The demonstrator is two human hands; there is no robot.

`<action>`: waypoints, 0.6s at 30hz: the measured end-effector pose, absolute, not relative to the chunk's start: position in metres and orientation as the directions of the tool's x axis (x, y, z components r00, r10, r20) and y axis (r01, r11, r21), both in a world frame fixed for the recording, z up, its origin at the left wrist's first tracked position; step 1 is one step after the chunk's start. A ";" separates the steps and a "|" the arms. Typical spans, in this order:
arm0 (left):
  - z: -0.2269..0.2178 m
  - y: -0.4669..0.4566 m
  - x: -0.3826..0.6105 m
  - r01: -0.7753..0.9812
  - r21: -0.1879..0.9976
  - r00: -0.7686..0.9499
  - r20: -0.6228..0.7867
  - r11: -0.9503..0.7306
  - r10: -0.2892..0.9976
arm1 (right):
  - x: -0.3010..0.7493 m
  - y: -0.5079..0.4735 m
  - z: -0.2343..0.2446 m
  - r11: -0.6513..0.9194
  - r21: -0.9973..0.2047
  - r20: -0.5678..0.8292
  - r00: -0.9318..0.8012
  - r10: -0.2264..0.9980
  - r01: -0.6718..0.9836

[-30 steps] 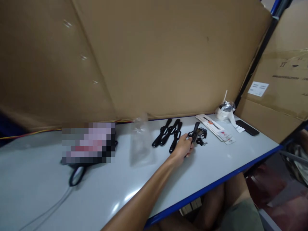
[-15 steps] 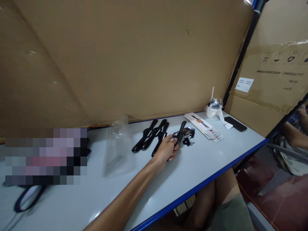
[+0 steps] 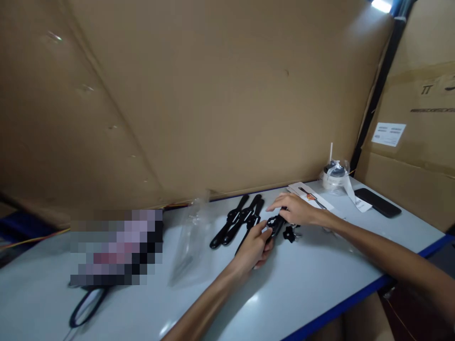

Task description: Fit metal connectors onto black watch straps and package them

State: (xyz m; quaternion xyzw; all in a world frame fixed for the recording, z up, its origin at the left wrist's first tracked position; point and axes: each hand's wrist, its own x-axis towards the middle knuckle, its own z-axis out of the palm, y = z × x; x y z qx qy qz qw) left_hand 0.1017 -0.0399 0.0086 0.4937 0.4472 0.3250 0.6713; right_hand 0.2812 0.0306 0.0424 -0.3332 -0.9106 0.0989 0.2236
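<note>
My left hand (image 3: 255,246) is closed around the near part of a black spokeshave body (image 3: 272,228), which points away from me over the table. Over its far handle lies my right hand (image 3: 293,208), fingers stretched out to the left; how firmly it touches the handle is hidden. Just right of the tool sit a black star-shaped knob (image 3: 289,234) and small shiny metal parts, partly covered by the right hand. Several more black spokeshave bodies (image 3: 232,218) lie side by side left of my hands.
A clear plastic bag (image 3: 192,241) lies left of the tools, and a pixelated item with a black strap loop (image 3: 87,308) farther left. Printed cards (image 3: 307,194), a wrapped cup with a straw (image 3: 334,175) and a black phone (image 3: 378,202) are at right. Cardboard (image 3: 213,94) walls the back.
My right hand has come in from the right and now lies over the far end of the spokeshave. The left hand keeps hold of it. The view has shifted left.
</note>
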 end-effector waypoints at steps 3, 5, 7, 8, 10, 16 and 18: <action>0.012 -0.041 0.100 0.062 0.943 0.353 -0.327 0.327 0.877 | 0.285 0.036 0.029 0.757 -0.398 0.336 -0.686 0.646 0.518; 0.015 -0.043 0.100 0.094 0.931 0.362 -0.361 0.352 0.859 | 0.292 0.031 0.025 0.759 -0.405 0.357 -0.676 0.644 0.509; 0.017 -0.043 0.100 0.124 0.914 0.379 -0.403 0.385 0.833 | 0.298 0.022 0.024 0.761 -0.401 0.383 -0.662 0.644 0.509; 0.018 -0.042 0.100 0.135 0.906 0.384 -0.421 0.402 0.822 | 0.301 0.018 0.024 0.762 -0.401 0.393 -0.656 0.644 0.508; 0.017 -0.041 0.100 0.146 0.890 0.386 -0.454 0.432 0.803 | 0.306 0.011 0.024 0.772 -0.401 0.411 -0.656 0.633 0.493; 0.014 -0.039 0.099 0.122 0.882 0.405 -0.462 0.454 0.789 | 0.316 0.004 0.018 0.801 -0.404 0.457 -0.660 0.596 0.442; 0.014 -0.040 0.099 0.114 0.887 0.418 -0.451 0.447 0.789 | 0.318 0.005 0.017 0.799 -0.405 0.452 -0.662 0.598 0.445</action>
